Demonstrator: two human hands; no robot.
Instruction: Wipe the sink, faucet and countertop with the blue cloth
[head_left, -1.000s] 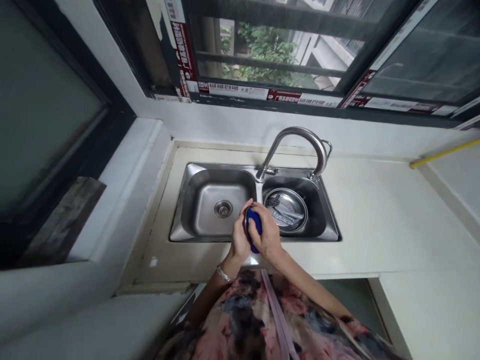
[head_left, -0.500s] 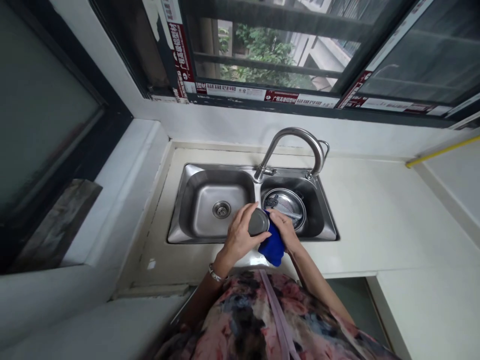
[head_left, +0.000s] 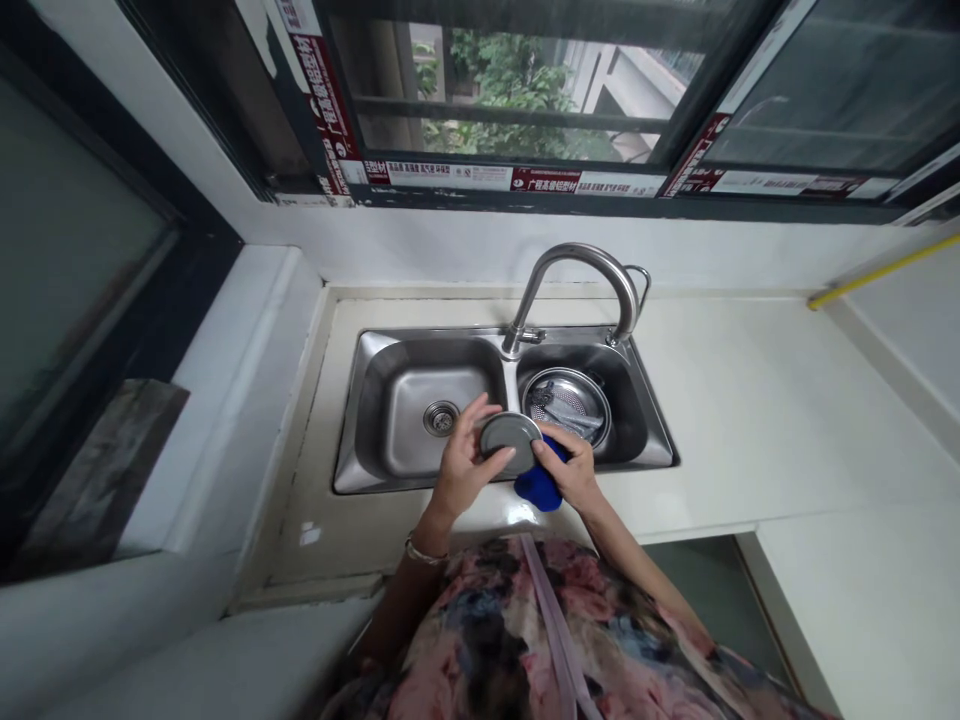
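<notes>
A round grey lid-like disc with a pale rim is held up over the front edge of the double sink. My left hand grips its left side, thumb across the flat face and fingers behind the rim. My right hand holds a bunched blue cloth, its thumb at the disc's right edge. Part of the cloth lies behind the disc and fingers. In the right basin sits a round metal strainer with utensils in it that I cannot make out clearly.
A curved metal faucet rises behind the basins. The left basin has a drain. Pale countertop stretches to the right, with an opening below its front edge. A window and a yellow pipe are at the back.
The disc has turned so more of its flat face shows. My right thumb has come onto its edge, and the cloth sits more behind it. The camera view has shifted slightly.
</notes>
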